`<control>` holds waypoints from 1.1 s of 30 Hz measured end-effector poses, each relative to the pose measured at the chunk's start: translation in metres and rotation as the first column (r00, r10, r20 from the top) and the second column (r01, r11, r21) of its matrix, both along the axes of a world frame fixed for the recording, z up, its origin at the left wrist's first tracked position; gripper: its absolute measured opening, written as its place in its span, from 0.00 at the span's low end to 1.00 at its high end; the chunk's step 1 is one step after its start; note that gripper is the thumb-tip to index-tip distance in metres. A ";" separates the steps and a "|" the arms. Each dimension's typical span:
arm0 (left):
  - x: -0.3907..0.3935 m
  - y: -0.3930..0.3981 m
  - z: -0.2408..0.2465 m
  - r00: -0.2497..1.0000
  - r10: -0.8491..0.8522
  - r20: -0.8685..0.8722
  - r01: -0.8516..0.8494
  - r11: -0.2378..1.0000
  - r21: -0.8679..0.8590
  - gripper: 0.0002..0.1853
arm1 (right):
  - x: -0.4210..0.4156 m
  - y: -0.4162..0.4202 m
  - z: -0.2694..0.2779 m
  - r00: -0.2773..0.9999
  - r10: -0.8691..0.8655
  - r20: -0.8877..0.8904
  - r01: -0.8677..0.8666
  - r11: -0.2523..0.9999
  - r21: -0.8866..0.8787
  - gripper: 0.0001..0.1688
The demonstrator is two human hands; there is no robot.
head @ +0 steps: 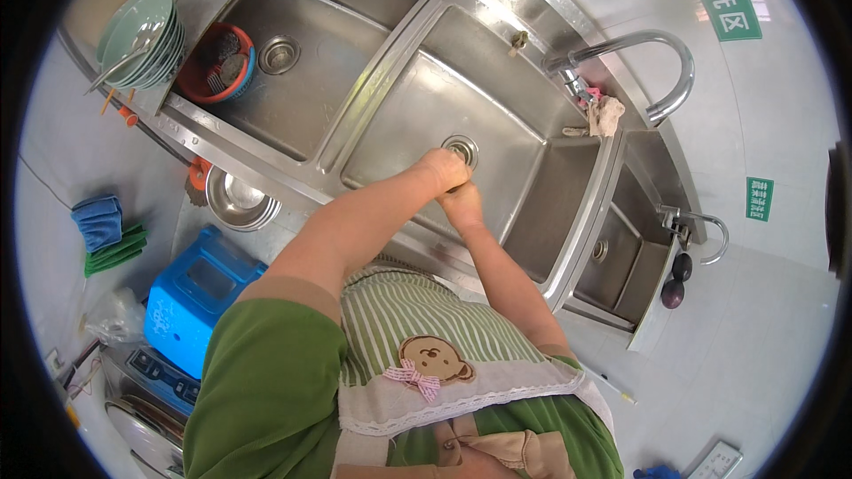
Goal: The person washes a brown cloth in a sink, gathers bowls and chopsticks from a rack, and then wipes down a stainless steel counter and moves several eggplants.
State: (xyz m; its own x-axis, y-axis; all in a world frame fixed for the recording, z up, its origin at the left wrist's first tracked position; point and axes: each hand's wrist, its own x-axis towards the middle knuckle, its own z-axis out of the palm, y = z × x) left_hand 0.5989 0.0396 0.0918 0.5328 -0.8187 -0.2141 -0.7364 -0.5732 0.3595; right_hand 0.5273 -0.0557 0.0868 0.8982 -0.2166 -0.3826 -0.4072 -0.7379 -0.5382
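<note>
My left hand (447, 169) and my right hand (462, 205) are pressed together above the middle stainless steel sink basin (399, 123). Both sets of fingers are curled. A small dark patch shows between them, but the hands hide most of it, and I cannot tell whether they grip anything. Just beyond my left hand is the round drain (460, 146), partly covered by it. The basin's floor looks wet and shiny. A curved chrome faucet (672, 46) rises at the far right of this basin, with a beige cloth (606, 115) beside its base.
In the left basin (319, 73), a red plastic bowl (193, 83) holds scrubbers. Green bowls (143, 40) are stacked on the left ledge, a metal ladle (120, 70) on top. Steel bowls (243, 203) and a blue plastic stool (176, 306) stand below. Another sink (612, 266) lies right, near two eggplants (673, 293).
</note>
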 end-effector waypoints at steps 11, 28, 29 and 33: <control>-0.018 0.033 0.008 0.898 0.248 -0.363 -0.336 0.920 -0.202 0.26 | -0.014 0.002 0.022 0.998 -0.052 0.025 0.053 0.998 -0.035 0.31; -0.082 0.052 0.064 0.165 -0.133 -0.977 -0.977 0.113 -0.180 0.28 | -0.049 -0.048 0.096 0.974 -0.074 -0.214 0.226 0.345 0.911 0.33; -0.091 0.046 0.067 0.180 -0.103 -0.978 -0.981 0.054 -0.187 0.26 | -0.054 -0.054 0.092 0.977 -0.049 -0.209 0.213 0.315 0.925 0.33; -0.120 0.049 0.087 0.295 -0.002 -0.955 -0.954 0.042 -0.295 0.19 | -0.065 -0.055 0.094 0.977 0.062 -0.202 0.179 0.266 0.947 0.29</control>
